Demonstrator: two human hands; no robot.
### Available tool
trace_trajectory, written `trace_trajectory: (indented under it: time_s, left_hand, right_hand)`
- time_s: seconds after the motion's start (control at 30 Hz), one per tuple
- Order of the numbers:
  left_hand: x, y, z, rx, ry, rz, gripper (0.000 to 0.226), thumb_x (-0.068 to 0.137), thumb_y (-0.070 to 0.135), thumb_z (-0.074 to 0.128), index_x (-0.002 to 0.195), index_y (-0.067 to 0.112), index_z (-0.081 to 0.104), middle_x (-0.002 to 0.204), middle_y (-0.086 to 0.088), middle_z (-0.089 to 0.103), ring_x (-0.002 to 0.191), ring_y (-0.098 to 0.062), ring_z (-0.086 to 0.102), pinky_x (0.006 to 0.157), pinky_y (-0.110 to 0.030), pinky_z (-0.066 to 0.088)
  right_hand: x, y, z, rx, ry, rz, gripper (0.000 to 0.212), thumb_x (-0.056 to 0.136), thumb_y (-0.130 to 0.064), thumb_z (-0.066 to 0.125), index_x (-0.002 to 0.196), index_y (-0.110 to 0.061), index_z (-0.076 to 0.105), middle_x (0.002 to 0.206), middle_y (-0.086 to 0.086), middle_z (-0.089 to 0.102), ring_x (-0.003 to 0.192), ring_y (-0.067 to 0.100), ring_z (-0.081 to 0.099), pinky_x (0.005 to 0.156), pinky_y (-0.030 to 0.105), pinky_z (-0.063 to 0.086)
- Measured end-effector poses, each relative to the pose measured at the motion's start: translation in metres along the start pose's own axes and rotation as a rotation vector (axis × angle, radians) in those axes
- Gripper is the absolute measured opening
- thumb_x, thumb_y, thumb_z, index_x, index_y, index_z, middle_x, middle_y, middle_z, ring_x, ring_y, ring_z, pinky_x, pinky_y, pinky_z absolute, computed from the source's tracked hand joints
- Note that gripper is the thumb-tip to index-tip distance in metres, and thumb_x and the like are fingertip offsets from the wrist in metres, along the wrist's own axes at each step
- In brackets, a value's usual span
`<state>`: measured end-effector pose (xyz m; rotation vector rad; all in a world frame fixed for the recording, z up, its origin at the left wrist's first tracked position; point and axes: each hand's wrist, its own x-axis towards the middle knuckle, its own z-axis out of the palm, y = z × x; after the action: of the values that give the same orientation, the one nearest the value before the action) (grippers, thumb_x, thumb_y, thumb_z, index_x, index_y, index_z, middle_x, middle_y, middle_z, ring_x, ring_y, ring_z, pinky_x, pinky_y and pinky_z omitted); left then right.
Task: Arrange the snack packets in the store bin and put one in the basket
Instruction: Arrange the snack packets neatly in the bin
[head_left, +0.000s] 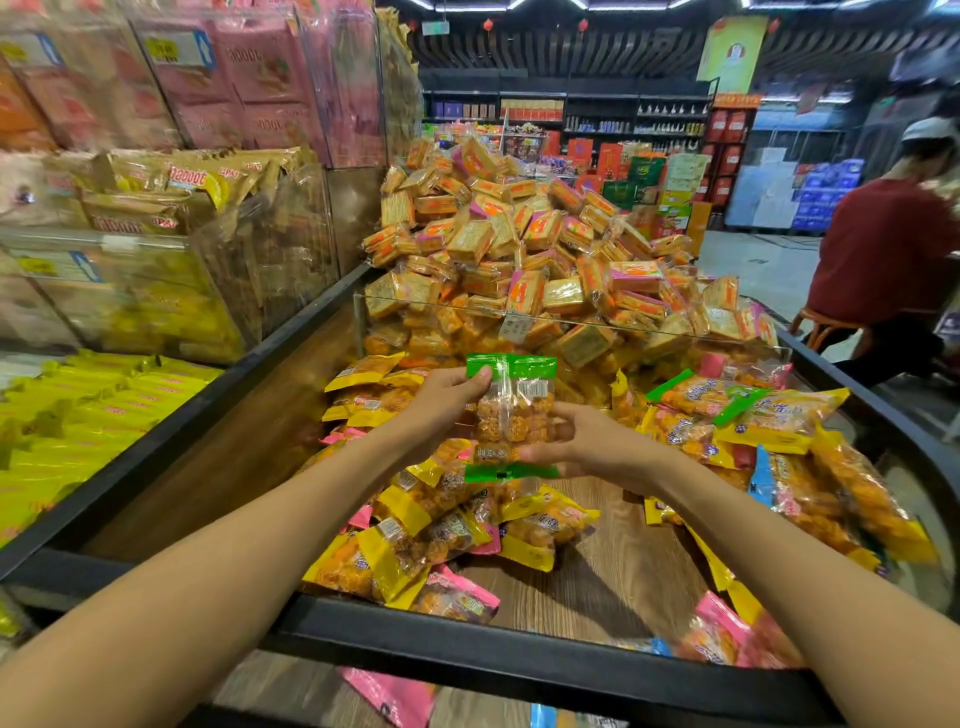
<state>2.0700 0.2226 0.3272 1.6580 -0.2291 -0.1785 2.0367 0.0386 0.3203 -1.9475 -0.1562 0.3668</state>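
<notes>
- Green-edged snack packet held upright above the store bin — centre of view.
- Left hand pinches its top corner, at 11 o'clock.
- Right hand grasps its lower edge, at 4 o'clock.

One view only, worn on the head, looking forward and down into the store bin, close over both outstretched forearms. Its wide angle bends the edges and reaches the far shelves.
</notes>
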Motion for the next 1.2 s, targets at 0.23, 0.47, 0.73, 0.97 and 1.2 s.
trace_trajectory:
  time_s: [0.23, 0.47, 0.73, 0.97, 1.2]
  left_hand:
    - [0.003, 0.005, 0.001, -0.048, 0.042, -0.039, 0.035, 0.097, 0.035, 0.048, 0.108, 0.003, 0.058, 0.107, 0.014, 0.027, 0.054, -0.007, 0.043, 0.045, -0.019, 0.044]
    - [-0.001, 0.004, -0.003, 0.108, -0.197, -0.171, 0.086, 0.069, 0.02, 0.083, 0.141, 0.01, 0.036, 0.133, -0.015, 0.055, 0.116, -0.024, 0.059, 0.073, -0.026, 0.058]
    - [-0.002, 0.0, -0.002, 0.237, -0.156, -0.105, 0.099, 0.072, -0.01, 0.073, 0.151, 0.01, 0.015, 0.15, -0.022, 0.029, 0.134, -0.033, 0.038, 0.072, -0.022, 0.053]
    - [0.003, -0.001, -0.005, 0.197, -0.148, -0.11, 0.093, 0.073, 0.01, 0.079, 0.149, 0.008, 0.024, 0.13, -0.013, 0.05, 0.112, -0.021, 0.055, 0.064, -0.022, 0.052]
    - [0.018, -0.012, -0.015, 0.169, 0.009, -0.118, 0.039, 0.079, 0.02, 0.076, 0.108, 0.01, 0.052, 0.077, 0.001, 0.041, 0.07, -0.01, 0.046, 0.053, -0.022, 0.034]
  right_hand:
    - [0.003, 0.004, -0.003, 0.102, -0.066, -0.011, 0.07, 0.08, 0.016, 0.062, 0.141, 0.008, 0.03, 0.126, 0.042, 0.047, 0.087, 0.032, 0.071, 0.07, 0.028, 0.059]
    - [-0.001, 0.0, -0.009, 0.306, -0.025, -0.001, 0.061, 0.08, 0.016, 0.061, 0.137, 0.008, 0.04, 0.109, 0.026, 0.066, 0.089, 0.033, 0.071, 0.075, 0.031, 0.06]
    - [0.01, 0.004, -0.01, 0.284, 0.089, 0.025, 0.092, 0.07, 0.012, 0.073, 0.147, 0.003, 0.023, 0.147, 0.017, 0.035, 0.132, 0.037, 0.042, 0.081, 0.042, 0.058]
    - [0.009, 0.006, -0.011, 0.158, 0.088, -0.015, 0.061, 0.075, 0.012, 0.07, 0.131, 0.006, 0.046, 0.114, 0.014, 0.063, 0.111, 0.035, 0.061, 0.076, 0.035, 0.06]
    - [0.006, 0.004, -0.009, 0.073, 0.056, -0.032, 0.042, 0.088, -0.006, 0.065, 0.126, 0.003, 0.05, 0.099, 0.031, 0.062, 0.076, 0.023, 0.071, 0.059, 0.024, 0.056]
